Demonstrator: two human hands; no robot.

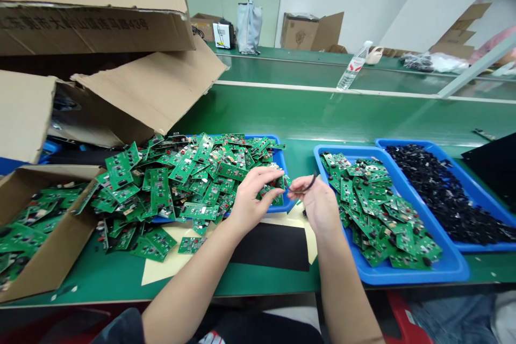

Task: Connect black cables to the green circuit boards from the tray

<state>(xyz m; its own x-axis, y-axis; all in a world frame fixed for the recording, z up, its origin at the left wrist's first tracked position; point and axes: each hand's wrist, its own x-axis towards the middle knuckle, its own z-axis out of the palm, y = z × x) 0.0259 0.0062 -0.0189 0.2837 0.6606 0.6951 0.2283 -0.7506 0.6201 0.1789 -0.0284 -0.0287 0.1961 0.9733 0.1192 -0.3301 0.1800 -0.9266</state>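
My left hand is curled over the corner of a blue tray heaped with green circuit boards, and its fingertips hide whatever they pinch. My right hand is just beside it, holding a thin black wire between its fingers. The wire curves toward my left fingertips. Boards spill from the tray onto a cream paper sheet. To my right, a second blue tray holds more green circuit boards, and a third blue tray holds a heap of small black parts.
A cardboard box of boards and large cardboard flaps crowd the left of the green workbench. A black sheet lies under my hands. A plastic water bottle stands beyond, on a farther bench.
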